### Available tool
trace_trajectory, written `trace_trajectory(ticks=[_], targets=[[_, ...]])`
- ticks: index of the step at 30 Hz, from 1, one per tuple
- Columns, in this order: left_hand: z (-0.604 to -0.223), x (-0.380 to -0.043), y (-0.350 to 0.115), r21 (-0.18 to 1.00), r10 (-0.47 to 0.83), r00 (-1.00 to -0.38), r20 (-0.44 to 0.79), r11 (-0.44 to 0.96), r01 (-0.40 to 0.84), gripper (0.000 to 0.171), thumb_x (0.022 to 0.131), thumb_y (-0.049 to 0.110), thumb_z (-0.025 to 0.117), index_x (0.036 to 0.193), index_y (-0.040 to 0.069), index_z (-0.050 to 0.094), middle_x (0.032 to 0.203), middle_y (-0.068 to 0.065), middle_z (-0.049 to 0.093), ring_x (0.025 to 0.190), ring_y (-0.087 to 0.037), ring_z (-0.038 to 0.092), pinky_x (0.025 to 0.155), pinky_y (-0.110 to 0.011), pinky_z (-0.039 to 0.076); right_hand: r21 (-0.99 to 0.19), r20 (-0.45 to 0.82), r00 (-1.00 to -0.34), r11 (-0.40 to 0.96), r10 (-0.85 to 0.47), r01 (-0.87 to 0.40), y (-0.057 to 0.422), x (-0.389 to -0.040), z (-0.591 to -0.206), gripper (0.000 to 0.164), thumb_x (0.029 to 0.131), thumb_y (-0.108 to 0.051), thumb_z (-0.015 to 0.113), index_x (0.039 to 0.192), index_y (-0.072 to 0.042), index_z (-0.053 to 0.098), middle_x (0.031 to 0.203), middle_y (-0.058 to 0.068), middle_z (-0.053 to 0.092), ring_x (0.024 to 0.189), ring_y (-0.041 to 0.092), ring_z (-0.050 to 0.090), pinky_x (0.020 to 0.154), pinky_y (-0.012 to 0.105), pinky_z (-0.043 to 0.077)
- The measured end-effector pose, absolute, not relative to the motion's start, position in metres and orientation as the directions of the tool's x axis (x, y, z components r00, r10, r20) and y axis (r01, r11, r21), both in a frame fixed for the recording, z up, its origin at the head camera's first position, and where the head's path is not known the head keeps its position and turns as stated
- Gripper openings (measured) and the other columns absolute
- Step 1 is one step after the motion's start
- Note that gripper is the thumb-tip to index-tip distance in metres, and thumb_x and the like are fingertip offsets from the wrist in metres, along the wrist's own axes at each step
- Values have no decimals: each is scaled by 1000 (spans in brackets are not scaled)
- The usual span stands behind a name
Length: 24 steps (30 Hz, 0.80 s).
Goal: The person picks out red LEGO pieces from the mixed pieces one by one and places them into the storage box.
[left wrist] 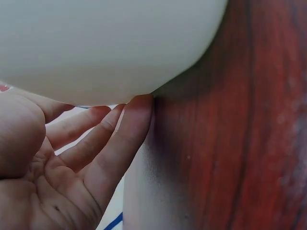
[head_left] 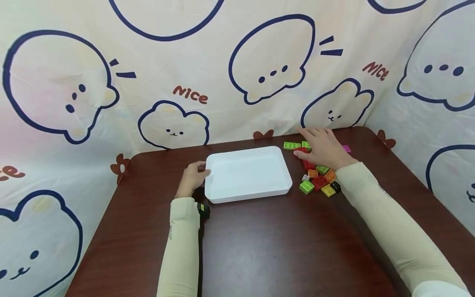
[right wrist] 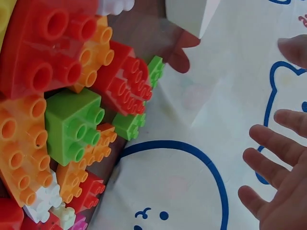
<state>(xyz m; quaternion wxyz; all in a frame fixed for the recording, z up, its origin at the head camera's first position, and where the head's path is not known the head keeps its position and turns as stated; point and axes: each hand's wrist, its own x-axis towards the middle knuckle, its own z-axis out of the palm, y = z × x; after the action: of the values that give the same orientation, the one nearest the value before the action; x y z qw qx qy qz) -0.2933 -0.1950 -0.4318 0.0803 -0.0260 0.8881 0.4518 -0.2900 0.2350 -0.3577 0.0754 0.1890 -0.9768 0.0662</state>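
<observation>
A white rectangular tray (head_left: pixel 248 173) lies on the dark brown table, its inside bare. My left hand (head_left: pixel 193 177) holds the tray's left edge, thumb at the rim; in the left wrist view, fingertips (left wrist: pixel 136 108) touch its outer wall. To the tray's right is a loose pile of toy building bricks, with a red brick (head_left: pixel 320 182), a lime green brick (head_left: pixel 306 187) and a yellow brick (head_left: pixel 328 190) at its near side. Over the pile's far part hovers my right hand (head_left: pixel 324 147), fingers apart and holding nothing; the right wrist view shows a green brick (right wrist: pixel 74 124) among the others.
The table (head_left: pixel 274 247) is bare in front of the tray. A printed cloth (head_left: pixel 222 66) hangs along its back and right side. Far bricks, including a long lime green brick (head_left: pixel 292 145) and a pink brick (head_left: pixel 346 148), lie near the back edge.
</observation>
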Motion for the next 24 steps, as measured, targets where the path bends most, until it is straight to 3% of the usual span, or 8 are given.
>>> trace_trajectory(ticks=[4,11,24], targets=[[-429,-291,-195,804,28,-985,-171,582,-123,50,103,17,60,149,1,47,141,-21,55,114,-34,64,88,-43,59,-140,138,-926,919,-352,-370,235,-298,-359,80,90,-43,75,153,-8,41,152,24,43,140,46,34,117,65,23],[-434,-290,-196,811,25,-984,-176,570,-131,50,103,17,60,149,1,47,140,-21,55,114,-35,63,88,-44,59,-187,54,-935,916,-350,-354,234,-318,-367,73,89,-34,80,149,-8,48,146,20,50,133,40,45,109,62,39],[-433,-292,-197,810,15,-986,-164,573,-126,50,102,18,62,147,1,49,139,-23,55,112,-36,63,90,-47,58,-194,-101,-943,936,-316,-293,230,-354,-383,65,90,-30,77,145,-4,53,142,22,54,126,39,51,107,62,42]])
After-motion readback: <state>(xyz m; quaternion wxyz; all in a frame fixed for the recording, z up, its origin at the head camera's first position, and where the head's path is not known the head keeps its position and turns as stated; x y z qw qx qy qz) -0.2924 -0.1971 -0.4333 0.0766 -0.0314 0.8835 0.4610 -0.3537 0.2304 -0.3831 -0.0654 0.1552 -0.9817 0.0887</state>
